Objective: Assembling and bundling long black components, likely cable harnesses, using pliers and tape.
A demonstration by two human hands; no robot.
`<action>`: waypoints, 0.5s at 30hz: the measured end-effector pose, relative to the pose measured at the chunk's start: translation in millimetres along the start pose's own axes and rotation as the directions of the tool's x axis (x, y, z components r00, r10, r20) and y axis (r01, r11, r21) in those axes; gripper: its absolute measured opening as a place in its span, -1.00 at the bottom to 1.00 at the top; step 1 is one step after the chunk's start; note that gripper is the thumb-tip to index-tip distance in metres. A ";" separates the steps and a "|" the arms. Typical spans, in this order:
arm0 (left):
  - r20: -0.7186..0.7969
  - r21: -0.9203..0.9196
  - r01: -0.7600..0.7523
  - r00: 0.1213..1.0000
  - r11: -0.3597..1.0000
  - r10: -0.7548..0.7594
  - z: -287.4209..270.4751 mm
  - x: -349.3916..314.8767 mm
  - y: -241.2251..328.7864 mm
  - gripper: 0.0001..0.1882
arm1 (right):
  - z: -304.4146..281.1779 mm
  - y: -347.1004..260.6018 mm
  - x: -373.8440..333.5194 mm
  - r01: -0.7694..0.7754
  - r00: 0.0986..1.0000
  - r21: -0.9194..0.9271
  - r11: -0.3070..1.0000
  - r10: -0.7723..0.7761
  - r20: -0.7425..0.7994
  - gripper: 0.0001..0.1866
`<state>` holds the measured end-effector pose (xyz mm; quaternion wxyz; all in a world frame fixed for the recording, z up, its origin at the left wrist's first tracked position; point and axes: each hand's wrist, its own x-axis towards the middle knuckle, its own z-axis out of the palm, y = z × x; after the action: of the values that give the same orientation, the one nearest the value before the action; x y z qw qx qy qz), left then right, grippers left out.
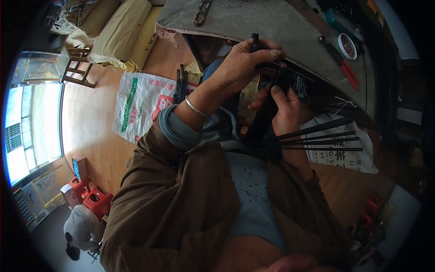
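My left hand (247, 61), with a silver bangle at its wrist, is closed round a black rod-like piece (255, 41) whose knobbed end sticks up above the fingers. Just below it, my right hand (285, 103) grips a dark part with thumb and fingers. That part merges with the shadow, so its kind cannot be made out. A thin pale wire (272, 69) runs between the hands. Several long black rods (321, 138) point to the right across my right forearm. Thin metal pins (300, 86) lie beside the right hand.
A grey workbench (253, 18) stands ahead, bearing red-handled pliers (342, 63), a round tin (346, 46) and a rusty chain-like piece (202, 12). More black rods (181, 84) rest on a white sack (140, 104) at left. A person (84, 226) is near red stools (97, 201).
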<state>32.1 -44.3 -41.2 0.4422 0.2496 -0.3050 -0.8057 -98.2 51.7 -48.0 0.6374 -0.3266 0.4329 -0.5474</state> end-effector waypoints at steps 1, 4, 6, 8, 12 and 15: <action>0.000 0.005 -0.004 1.000 1.000 0.004 0.0 0.3 -0.6 -0.81 | -0.1 0.5 0.2 0.000 1.000 -0.002 1.000 0.000 0.001 -0.78; -0.002 0.036 -0.008 1.000 0.999 0.008 -2.9 1.6 -1.6 -0.82 | -0.3 1.8 -0.1 -0.005 1.000 0.021 1.000 0.005 -0.002 -0.78; -0.016 0.021 0.000 1.000 1.000 0.000 -2.1 1.1 -0.7 -0.83 | 0.6 0.6 0.0 -0.013 1.000 0.017 1.000 0.013 -0.012 -0.78; -0.029 0.005 0.008 1.000 1.000 -0.008 -2.7 1.2 -0.9 -0.83 | 0.5 1.5 0.1 -0.007 1.000 0.017 1.000 0.007 -0.005 -0.78; -0.040 0.032 -0.001 0.999 0.999 0.003 -2.9 1.7 -0.3 -0.84 | 0.6 2.7 1.1 -0.006 1.000 0.029 1.000 0.006 -0.005 -0.79; -0.045 0.072 -0.009 0.999 0.997 0.012 -2.2 2.4 -0.4 -0.84 | 1.0 1.8 0.8 -0.011 1.000 0.017 1.000 0.011 -0.007 -0.79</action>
<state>32.2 -46.9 -43.3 0.4440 0.2820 -0.3248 -0.7860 -96.6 51.2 -49.4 0.6416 -0.3169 0.4321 -0.5488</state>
